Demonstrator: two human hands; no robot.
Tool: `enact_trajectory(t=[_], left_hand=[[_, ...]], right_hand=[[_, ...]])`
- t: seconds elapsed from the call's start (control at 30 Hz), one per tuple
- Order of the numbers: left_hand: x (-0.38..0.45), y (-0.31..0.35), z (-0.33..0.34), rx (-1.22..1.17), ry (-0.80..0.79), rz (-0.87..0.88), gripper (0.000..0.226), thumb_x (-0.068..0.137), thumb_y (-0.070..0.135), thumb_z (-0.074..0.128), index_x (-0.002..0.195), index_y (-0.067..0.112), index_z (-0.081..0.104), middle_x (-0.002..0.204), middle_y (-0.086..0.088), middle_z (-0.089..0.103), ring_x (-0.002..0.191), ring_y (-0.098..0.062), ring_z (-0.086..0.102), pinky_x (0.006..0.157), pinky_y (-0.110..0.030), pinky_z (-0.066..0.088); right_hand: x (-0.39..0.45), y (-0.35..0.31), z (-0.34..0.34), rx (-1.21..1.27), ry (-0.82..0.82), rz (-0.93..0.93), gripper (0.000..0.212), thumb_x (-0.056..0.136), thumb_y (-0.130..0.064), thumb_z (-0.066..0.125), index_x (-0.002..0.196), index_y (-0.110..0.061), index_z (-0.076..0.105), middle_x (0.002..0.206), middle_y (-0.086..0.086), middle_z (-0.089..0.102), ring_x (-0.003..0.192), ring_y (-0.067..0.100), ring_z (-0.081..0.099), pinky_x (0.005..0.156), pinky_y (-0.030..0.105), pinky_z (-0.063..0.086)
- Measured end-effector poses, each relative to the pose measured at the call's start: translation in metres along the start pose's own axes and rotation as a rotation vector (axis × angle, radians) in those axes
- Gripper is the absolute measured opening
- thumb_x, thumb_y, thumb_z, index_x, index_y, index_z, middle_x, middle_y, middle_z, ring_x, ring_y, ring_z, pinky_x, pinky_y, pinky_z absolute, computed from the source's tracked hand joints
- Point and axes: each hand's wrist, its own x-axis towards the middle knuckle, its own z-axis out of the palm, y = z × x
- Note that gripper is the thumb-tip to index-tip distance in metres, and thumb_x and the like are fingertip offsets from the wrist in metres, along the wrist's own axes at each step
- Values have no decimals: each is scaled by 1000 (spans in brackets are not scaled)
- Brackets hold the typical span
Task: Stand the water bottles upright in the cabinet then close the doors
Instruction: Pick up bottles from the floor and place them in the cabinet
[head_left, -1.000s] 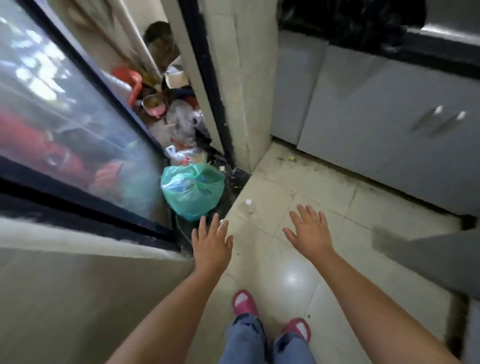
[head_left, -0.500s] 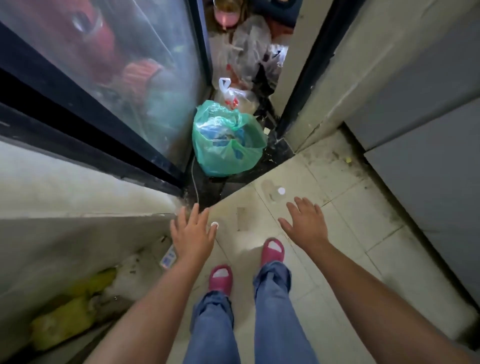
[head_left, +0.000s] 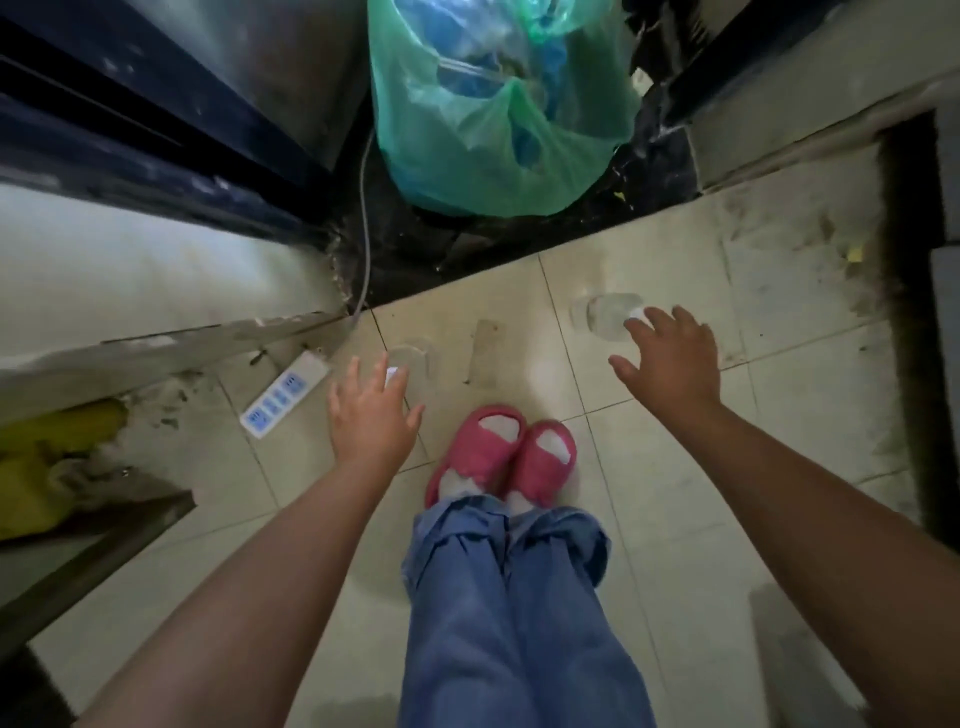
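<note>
Two clear plastic water bottles with white caps stand on the tiled floor, seen from above. The left bottle is just beyond my left hand, whose spread fingers hover over its cap. Over by my right hand stands the right bottle, its cap under the open fingertips. Neither hand holds anything. No cabinet interior is in view.
A full green plastic bag sits in the dark doorway ahead. A white power strip with a cable lies on the floor at the left, beside a pale wall ledge. My pink slippers are between the hands. A yellow cloth lies far left.
The view has tilted down and closed in on the floor. Both hands have dropped toward the two bottles, each one now over a cap.
</note>
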Motion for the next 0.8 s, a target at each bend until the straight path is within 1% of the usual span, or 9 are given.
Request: enact_trajectory(t=[0.1, 0.17, 0.27, 0.37, 0.4, 0.5, 0.63, 0.73, 0.8], left_hand=[[25, -4, 32, -25, -37, -14, 52, 92, 25, 55, 140, 16, 36, 157, -6, 23, 144, -31, 18, 113, -45, 27], [36, -6, 44, -59, -32, -16, 51, 91, 14, 55, 139, 12, 37, 153, -14, 28, 135, -33, 32, 104, -43, 38], [49, -6, 52, -24, -20, 22, 47, 90, 5, 54, 135, 7, 39, 141, -16, 40, 121, -31, 43, 90, -40, 46], [59, -6, 49, 35, -2, 64, 35, 89, 3, 56, 123, 1, 48, 126, -17, 49, 111, -31, 46, 77, -36, 46], [61, -7, 46, 48, -5, 83, 33, 88, 1, 57, 120, 0, 50, 123, -18, 51, 110, -31, 46, 76, -35, 45], [61, -4, 35, 80, -21, 150, 31, 88, 0, 56, 119, -3, 53, 122, -20, 52, 110, -33, 47, 80, -38, 48], [51, 18, 13, 119, -7, 248, 30, 88, 1, 55, 118, -5, 56, 118, -21, 55, 108, -33, 47, 83, -38, 46], [36, 46, -9, 126, 5, 326, 29, 84, -3, 55, 112, -8, 58, 114, -25, 56, 106, -36, 48, 83, -41, 44], [21, 66, -24, 172, -1, 386, 30, 84, -1, 55, 114, -8, 57, 117, -25, 55, 107, -36, 47, 85, -41, 42]], right_hand=[[27, -1, 32, 83, -12, 46, 52, 91, -23, 58, 138, -9, 39, 153, 13, 26, 135, 36, 30, 107, 45, 34], [39, -2, 47, 149, 35, 78, 49, 90, -13, 59, 135, -7, 41, 152, 16, 24, 126, 39, 36, 98, 45, 42], [54, -3, 58, 194, 126, 129, 42, 88, 0, 56, 129, -3, 45, 142, 23, 33, 119, 42, 41, 91, 46, 46], [66, -2, 60, 196, 162, 190, 35, 90, 1, 53, 125, -1, 47, 128, 28, 42, 114, 42, 44, 86, 46, 47], [68, -2, 59, 201, 170, 186, 34, 90, 1, 53, 123, 0, 48, 126, 29, 43, 113, 42, 45, 85, 46, 47], [65, 0, 58, 229, 167, 168, 30, 88, 5, 53, 117, 2, 51, 124, 27, 44, 110, 39, 47, 82, 43, 48], [40, 5, 59, 295, 159, 154, 27, 84, 8, 52, 111, 3, 53, 122, 25, 46, 108, 38, 46, 76, 42, 47], [15, 10, 54, 416, 151, 192, 26, 89, 1, 46, 114, -1, 53, 122, 21, 46, 107, 34, 46, 75, 35, 39], [-9, 18, 45, 460, 163, 186, 28, 89, 2, 48, 115, -2, 55, 123, 21, 47, 108, 36, 47, 76, 36, 41]])
